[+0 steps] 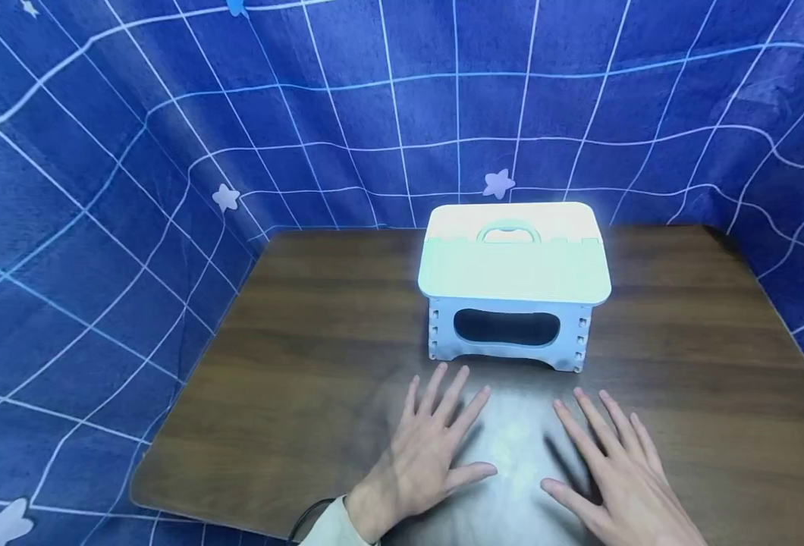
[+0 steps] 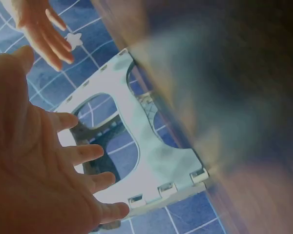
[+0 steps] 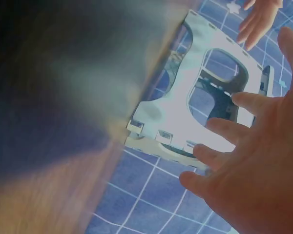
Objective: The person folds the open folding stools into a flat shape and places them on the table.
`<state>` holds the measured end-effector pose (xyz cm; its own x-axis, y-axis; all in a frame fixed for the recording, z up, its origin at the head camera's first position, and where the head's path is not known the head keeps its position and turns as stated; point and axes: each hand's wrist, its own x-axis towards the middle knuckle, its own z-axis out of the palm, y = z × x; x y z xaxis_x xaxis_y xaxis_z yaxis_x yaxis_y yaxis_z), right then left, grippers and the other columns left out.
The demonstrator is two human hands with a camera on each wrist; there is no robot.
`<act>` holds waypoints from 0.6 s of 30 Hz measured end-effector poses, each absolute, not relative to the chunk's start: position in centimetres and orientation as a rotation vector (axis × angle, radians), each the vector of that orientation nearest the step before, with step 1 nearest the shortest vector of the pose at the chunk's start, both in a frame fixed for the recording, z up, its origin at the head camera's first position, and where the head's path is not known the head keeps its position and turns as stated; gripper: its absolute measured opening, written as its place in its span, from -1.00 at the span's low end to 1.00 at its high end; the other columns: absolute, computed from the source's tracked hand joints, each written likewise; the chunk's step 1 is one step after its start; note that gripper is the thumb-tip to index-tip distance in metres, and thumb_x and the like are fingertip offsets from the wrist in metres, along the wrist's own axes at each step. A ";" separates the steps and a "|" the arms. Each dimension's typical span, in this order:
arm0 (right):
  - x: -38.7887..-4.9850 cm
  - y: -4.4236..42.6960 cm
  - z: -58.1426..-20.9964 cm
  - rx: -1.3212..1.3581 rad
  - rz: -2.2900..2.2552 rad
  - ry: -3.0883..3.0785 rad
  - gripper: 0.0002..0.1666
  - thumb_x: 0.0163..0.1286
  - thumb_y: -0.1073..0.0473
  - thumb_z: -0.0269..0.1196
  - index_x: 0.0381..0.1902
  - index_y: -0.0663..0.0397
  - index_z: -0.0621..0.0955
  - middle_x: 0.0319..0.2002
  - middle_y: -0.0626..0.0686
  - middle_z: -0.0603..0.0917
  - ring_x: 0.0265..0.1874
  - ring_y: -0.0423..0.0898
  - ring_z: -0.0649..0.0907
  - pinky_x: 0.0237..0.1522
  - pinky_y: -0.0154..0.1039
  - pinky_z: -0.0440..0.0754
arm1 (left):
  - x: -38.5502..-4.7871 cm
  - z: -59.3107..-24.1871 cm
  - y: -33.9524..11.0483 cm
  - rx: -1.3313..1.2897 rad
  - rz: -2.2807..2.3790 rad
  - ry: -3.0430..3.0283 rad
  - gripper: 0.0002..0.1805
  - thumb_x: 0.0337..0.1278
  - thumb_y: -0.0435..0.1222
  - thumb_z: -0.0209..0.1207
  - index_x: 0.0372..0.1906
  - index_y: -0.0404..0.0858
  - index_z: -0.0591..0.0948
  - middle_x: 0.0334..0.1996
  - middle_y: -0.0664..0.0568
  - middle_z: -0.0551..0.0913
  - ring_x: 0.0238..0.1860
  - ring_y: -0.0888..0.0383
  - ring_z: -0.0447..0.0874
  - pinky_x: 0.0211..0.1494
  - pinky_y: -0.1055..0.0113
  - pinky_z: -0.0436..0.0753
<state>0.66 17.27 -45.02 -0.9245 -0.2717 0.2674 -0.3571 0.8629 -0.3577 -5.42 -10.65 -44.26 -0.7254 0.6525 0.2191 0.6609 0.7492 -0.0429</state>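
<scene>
A pale blue and white folding stool (image 1: 511,273) stands upright on the wooden table, its handle slot on top and an oval opening in its front side. In front of it, the left hand (image 1: 422,455) is spread, palm down, fingers toward the stool's front left foot. The right hand (image 1: 620,470) is spread likewise at the front right. Neither hand holds anything. The left wrist view shows the stool's side (image 2: 146,131) beyond the left hand (image 2: 44,161); the right wrist view shows it (image 3: 180,97) beyond the right hand (image 3: 259,146). Whether the palms touch the table, I cannot tell.
The brown wooden table (image 1: 293,364) has a rounded front left corner. Blue cloth (image 1: 347,114) with white grid lines and stars hangs behind it and at both sides. A dark cable (image 1: 306,516) lies by the left sleeve (image 1: 337,527) at the front edge.
</scene>
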 end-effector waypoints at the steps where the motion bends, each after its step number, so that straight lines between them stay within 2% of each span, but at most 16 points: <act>1: 0.8 17.2 -45.1 0.483 0.608 -2.829 0.12 0.19 -0.40 0.33 0.58 -0.27 0.13 0.55 0.14 0.13 0.53 0.22 0.00 0.49 0.22 -0.34 | -5.2 -44.3 -10.9 -1.031 -0.067 -2.737 0.02 0.16 0.44 -0.02 0.60 0.05 0.03 0.59 -0.12 -0.02 0.57 -0.22 -0.19 0.40 -0.35 0.13; 8: 1.0 17.6 -45.2 0.446 0.635 -2.813 0.12 0.19 -0.35 0.36 0.58 -0.25 0.13 0.53 0.15 0.16 0.55 0.17 -0.06 0.49 0.20 -0.35 | -5.3 -44.6 -11.5 -0.995 -0.107 -2.768 0.04 0.16 0.43 0.01 0.61 0.10 -0.09 0.60 -0.08 -0.10 0.58 -0.16 -0.30 0.41 -0.35 0.11; 15: 0.8 17.9 -45.1 0.403 0.636 -2.828 0.12 0.19 -0.34 0.36 0.59 -0.27 0.11 0.54 0.15 0.16 0.53 0.24 0.00 0.47 0.30 -0.28 | -5.8 -44.4 -11.6 -1.005 -0.127 -2.752 0.03 0.14 0.42 0.04 0.61 0.08 -0.02 0.60 -0.07 -0.09 0.56 -0.21 -0.14 0.40 -0.37 0.11; 18: 0.9 18.1 -45.3 0.395 0.638 -2.825 0.13 0.18 -0.33 0.37 0.59 -0.27 0.11 0.54 0.15 0.15 0.53 0.23 -0.02 0.46 0.30 -0.29 | -6.0 -44.5 -11.6 -1.006 -0.137 -2.759 0.03 0.14 0.42 0.04 0.61 0.09 -0.02 0.61 -0.06 -0.09 0.57 -0.20 -0.14 0.39 -0.37 0.11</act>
